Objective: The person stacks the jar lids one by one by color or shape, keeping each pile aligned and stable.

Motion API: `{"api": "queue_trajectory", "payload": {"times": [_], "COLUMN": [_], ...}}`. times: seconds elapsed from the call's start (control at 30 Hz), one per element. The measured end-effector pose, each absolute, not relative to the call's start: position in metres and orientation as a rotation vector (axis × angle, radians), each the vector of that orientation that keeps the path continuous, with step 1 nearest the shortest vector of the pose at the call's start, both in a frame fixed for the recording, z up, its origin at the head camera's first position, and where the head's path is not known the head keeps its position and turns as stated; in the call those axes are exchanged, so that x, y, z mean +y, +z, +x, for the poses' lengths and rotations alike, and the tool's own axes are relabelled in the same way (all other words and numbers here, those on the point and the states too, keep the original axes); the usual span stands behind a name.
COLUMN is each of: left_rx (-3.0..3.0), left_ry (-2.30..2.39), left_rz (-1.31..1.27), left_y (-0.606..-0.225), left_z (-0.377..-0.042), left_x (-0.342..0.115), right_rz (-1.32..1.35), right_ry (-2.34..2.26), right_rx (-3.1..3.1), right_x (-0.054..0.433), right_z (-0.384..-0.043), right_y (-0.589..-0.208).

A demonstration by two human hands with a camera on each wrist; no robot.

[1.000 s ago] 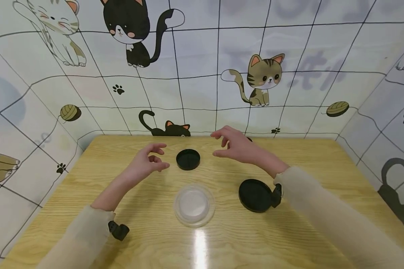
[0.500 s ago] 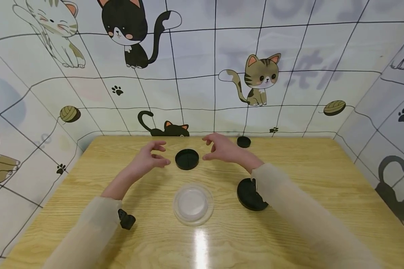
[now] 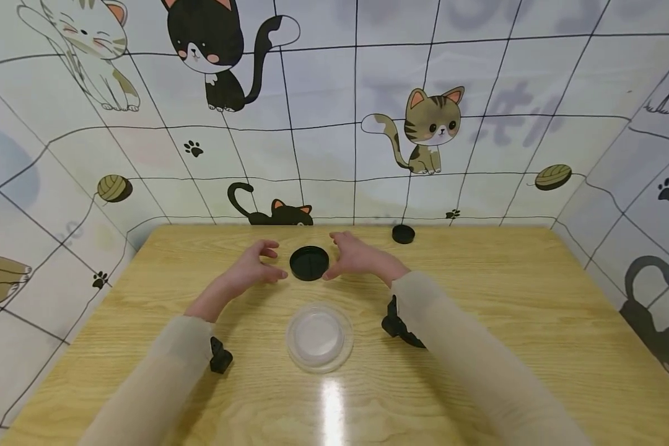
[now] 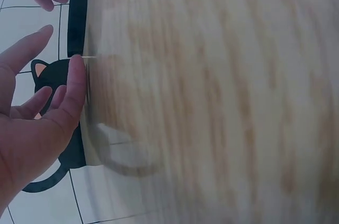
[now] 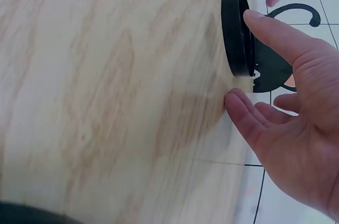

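Note:
A round black shallow lid, hollow side up, lies on the wooden table between my two hands. My left hand is at its left, fingers apart and loosely bent, with a small gap to the rim. On the other side my right hand has its thumb tip right at the lid's rim, the other fingers spread behind. In the right wrist view the thumb overlaps the black lid, and the palm holds nothing. The left wrist view shows the lid edge-on beyond my left fingertips.
A clear round plastic container sits nearer me, in the middle. A larger black disc is mostly hidden under my right sleeve and wrist camera. A small black cap lies at the table's back edge, before the cat-print backdrop.
Both hands have closed in on the black lid, the right moving left and down, the left slightly right. The small cap has come into view; the larger disc is now mostly covered.

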State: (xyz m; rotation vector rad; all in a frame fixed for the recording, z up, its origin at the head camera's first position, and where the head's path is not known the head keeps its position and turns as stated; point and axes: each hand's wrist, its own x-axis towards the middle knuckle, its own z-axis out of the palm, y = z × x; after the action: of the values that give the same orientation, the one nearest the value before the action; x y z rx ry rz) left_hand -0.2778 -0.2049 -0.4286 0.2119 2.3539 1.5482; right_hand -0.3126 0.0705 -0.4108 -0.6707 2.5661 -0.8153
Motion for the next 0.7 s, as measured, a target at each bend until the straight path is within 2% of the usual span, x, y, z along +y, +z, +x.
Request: {"api": "queue_trajectory", "payload": {"times": [0.7], "left_rx": [2.412], "left_ry": [1.421], "left_rz": [0.185], "left_y": [-0.442], "left_z": [-0.288], "left_x": [-0.199], "right_rz": [-0.656], "right_ry": [-0.804], "right_rx": [2.536], "right_x": [0.054], "right_z": [-0.318], "right_y": [-0.430]}}
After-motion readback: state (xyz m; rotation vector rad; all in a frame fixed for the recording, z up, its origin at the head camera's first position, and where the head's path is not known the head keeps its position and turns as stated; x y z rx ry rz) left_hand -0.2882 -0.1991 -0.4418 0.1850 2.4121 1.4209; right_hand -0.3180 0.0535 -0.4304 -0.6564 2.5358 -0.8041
